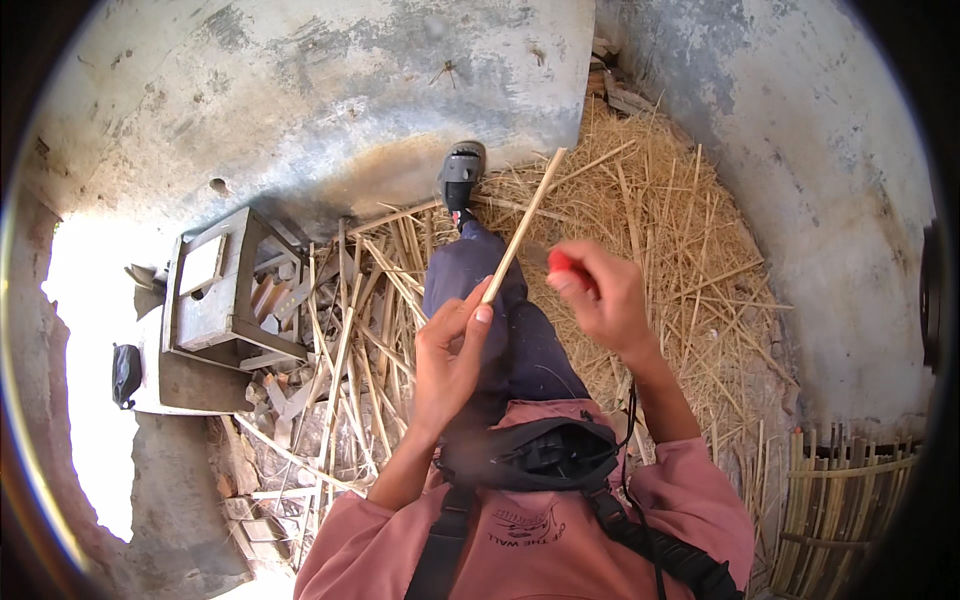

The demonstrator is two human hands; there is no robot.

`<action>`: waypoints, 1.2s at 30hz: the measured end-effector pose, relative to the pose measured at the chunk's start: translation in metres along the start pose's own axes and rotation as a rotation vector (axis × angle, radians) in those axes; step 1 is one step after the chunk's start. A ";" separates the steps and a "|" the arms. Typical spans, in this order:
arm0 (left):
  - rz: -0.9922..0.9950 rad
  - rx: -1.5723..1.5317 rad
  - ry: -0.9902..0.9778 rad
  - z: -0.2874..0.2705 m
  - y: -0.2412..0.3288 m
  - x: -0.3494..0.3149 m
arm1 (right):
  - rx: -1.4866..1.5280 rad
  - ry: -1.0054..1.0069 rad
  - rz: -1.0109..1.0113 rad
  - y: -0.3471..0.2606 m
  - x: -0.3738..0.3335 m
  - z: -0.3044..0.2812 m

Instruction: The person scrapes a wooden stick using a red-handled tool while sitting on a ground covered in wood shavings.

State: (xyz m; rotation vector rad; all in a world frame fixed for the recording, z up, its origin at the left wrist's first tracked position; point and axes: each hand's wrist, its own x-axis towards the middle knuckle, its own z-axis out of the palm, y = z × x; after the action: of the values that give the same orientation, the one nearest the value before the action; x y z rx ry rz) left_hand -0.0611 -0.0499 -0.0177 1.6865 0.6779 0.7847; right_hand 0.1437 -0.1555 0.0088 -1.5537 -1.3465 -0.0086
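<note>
My left hand (pixel 452 350) is closed around the lower part of a pale split bamboo strip (pixel 530 215), thumb and fingers pinching it. The strip slants up and to the right, away from my body. To its right, my right hand (pixel 610 300) is wrapped round the red handle of what looks like a small knife (pixel 566 266). Its short greyish blade is blurred and points toward the strip, with a small gap between them. Below the strip are my dark trouser legs, with one grey shoe showing near the wall.
Bamboo strips (pixel 345 370) lie loosely at the left, over rubble. Shavings and straw-like slivers (pixel 690 230) cover the floor at the right. A worn wooden frame (pixel 235 300) stands at the left. A bamboo slat panel (pixel 840 500) leans at the lower right. Weathered walls (pixel 330 90) enclose the space.
</note>
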 end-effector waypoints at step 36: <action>0.209 -0.051 0.170 0.010 0.005 -0.002 | -0.235 0.069 -0.361 -0.010 -0.018 0.025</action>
State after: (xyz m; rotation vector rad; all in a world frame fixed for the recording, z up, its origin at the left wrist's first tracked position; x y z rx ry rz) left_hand -0.0538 -0.0588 -0.0149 1.6742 0.5976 1.0945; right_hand 0.1155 -0.1528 -0.0067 -1.4638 -1.5976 -0.4543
